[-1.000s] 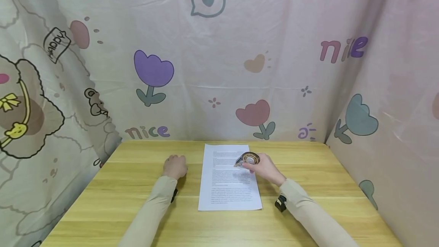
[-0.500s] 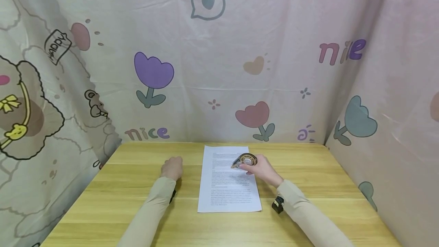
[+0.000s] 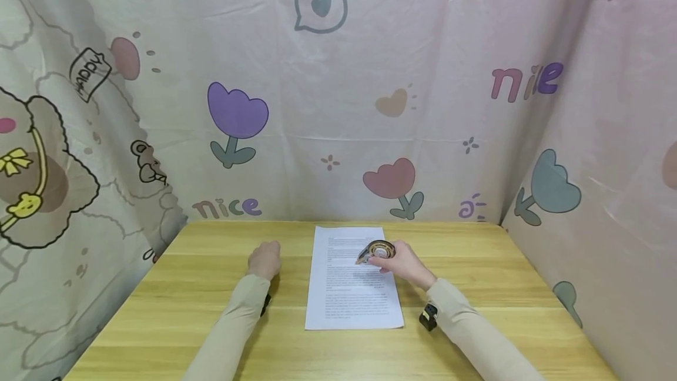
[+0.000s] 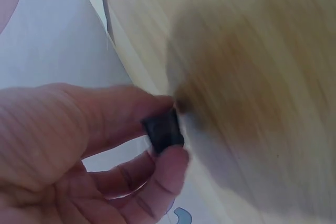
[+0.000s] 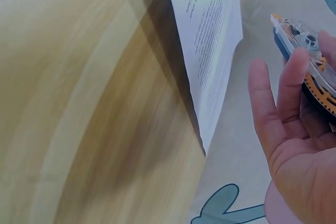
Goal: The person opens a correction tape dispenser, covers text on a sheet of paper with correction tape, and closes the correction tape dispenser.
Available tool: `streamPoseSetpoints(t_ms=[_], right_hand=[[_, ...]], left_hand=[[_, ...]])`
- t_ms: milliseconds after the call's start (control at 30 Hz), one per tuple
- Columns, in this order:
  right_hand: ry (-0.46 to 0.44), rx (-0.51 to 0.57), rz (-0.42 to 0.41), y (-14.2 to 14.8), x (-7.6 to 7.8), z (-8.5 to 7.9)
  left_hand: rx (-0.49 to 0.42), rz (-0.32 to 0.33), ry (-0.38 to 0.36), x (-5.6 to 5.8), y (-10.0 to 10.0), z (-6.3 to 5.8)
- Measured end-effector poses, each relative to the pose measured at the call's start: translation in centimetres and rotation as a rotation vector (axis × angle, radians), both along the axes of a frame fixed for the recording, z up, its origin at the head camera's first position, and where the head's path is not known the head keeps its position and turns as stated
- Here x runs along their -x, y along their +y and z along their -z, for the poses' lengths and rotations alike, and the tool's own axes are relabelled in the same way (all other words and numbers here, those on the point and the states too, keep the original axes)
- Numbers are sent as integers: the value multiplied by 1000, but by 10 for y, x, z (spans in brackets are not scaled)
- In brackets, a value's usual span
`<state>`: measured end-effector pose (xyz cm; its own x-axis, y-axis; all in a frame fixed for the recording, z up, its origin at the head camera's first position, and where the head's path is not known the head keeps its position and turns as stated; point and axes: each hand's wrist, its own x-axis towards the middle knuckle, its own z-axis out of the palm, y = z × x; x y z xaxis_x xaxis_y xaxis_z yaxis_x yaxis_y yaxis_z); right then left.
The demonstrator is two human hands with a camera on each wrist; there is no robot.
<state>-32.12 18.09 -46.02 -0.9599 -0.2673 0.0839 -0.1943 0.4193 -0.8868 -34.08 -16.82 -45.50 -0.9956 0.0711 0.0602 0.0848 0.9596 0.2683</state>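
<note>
My right hand (image 3: 404, 264) holds a correction tape (image 3: 379, 249) over the right half of a printed sheet of paper (image 3: 346, 307), its tip pointing left and down. In the right wrist view, the clear case and orange gear of the correction tape (image 5: 321, 88) show between thumb and fingers. Left of the sheet, my left hand (image 3: 264, 259) is low over the table. Its thumb and fingers pinch a small black piece, like a cap (image 4: 164, 131), best seen in the left wrist view; from the head that piece is hidden behind the hand.
The sheet lies flat on a light wooden table (image 3: 455, 334), long side running away from me. A patterned cloth curtain (image 3: 328, 99) hangs at the table's back and both sides. Dark wrist cameras are strapped under both sleeves.
My right hand has shifted slightly left with the correction tape. The left hand has also moved a little left, away from the sheet. The head view has tilted up slightly.
</note>
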Motion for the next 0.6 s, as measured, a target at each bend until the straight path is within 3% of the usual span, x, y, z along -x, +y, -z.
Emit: streamPoseSetpoints(t_ms=[267,500,600], right_hand=[[-21,2,-6,1,0,-1],[-18,-20,-6,2,1,0],[-25,-14,0,2,1,0]], left_hand=[[-5,10,93,0,-1,2],[-146,24,96,0,1,-2],[-151,12,109,0,3,-2]])
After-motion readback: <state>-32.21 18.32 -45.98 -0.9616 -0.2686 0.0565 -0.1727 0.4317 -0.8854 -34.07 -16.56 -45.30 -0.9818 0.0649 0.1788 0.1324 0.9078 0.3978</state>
